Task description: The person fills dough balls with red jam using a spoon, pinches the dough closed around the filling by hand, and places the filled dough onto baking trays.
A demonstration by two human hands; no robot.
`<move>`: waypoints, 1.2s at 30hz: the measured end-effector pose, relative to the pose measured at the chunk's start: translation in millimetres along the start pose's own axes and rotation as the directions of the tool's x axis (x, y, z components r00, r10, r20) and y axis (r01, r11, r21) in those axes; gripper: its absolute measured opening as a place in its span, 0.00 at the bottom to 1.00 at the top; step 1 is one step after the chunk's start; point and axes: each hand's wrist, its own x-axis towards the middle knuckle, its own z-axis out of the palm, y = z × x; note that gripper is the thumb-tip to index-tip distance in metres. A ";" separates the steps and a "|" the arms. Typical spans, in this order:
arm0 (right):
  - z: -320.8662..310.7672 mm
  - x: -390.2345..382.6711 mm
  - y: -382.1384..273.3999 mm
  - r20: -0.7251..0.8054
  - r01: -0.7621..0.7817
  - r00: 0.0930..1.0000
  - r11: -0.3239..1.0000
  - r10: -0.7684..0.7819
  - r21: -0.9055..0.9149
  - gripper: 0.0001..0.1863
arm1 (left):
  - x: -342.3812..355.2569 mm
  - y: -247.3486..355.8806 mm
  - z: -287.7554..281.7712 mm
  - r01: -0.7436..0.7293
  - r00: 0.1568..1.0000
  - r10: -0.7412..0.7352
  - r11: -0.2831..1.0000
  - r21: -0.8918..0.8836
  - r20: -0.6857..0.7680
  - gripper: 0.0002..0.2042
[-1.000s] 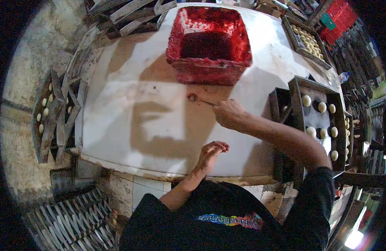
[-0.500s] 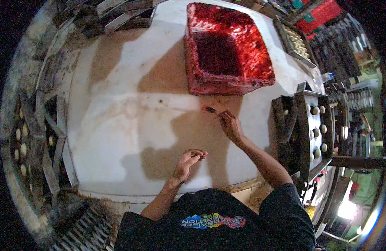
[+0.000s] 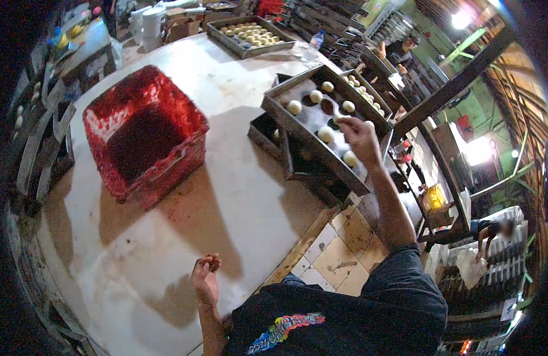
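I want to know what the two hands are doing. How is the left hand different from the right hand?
The right hand reaches far out over the metal tray of pale dough balls, pinching a small white spatula; the left hand stays close to the body, empty. The right arm is stretched out; the left is bent, its curled fingers resting on the white table. Both hands are bare.

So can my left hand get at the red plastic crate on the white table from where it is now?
Probably yes: the left hand rests on the white table, with bare tabletop between it and the red plastic crate.
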 end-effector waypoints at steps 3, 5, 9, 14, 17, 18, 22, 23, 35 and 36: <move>-64.8 17.3 69.9 -0.005 -0.088 0.996 0.970 0.089 -0.227 0.11 | 1.8 -13.3 16.0 0.029 0.997 -0.019 0.989 0.145 -0.073 0.15; -80.5 21.6 119.9 0.051 -0.095 0.992 0.955 0.114 -0.279 0.12 | 8.9 -28.2 20.7 0.014 0.999 -0.009 0.993 0.119 -0.036 0.15; -73.4 18.7 158.7 0.152 -0.029 0.986 0.972 0.066 -0.232 0.11 | 18.7 -64.2 62.7 -0.027 0.998 0.026 1.000 -0.004 -0.058 0.14; -64.3 19.1 188.3 0.379 0.066 0.924 0.957 0.048 -0.283 0.09 | 32.3 -99.2 136.0 0.066 0.998 -0.066 0.997 -0.033 -0.023 0.14; -68.9 19.7 195.7 0.471 0.205 0.881 0.925 -0.033 -0.319 0.07 | 32.9 -112.1 160.4 0.049 0.994 -0.041 0.996 -0.081 0.100 0.13; -72.5 19.5 192.8 0.493 0.246 0.869 0.906 -0.049 -0.344 0.06 | 31.3 -114.7 165.6 0.050 0.992 -0.038 0.994 -0.095 0.123 0.12; -86.0 36.3 174.6 0.634 0.280 0.764 0.823 0.121 -0.494 0.06 | 32.4 -121.7 166.0 0.123 0.988 -0.113 0.989 -0.086 0.109 0.10; -90.1 39.0 162.2 0.622 0.273 0.773 0.821 0.122 -0.501 0.06 | 31.3 -121.1 167.3 0.144 0.984 -0.135 0.986 -0.079 0.117 0.10; 59.1 -116.8 9.7 0.400 0.275 0.882 0.961 -0.249 -0.009 0.14 | -2.9 -61.3 107.7 0.027 0.944 -0.077 0.987 0.157 0.320 0.12; 91.5 -143.0 7.4 0.454 0.174 0.872 0.983 -0.182 0.058 0.16 | -1.4 -49.4 101.0 0.137 0.880 -0.166 0.986 0.096 0.446 0.12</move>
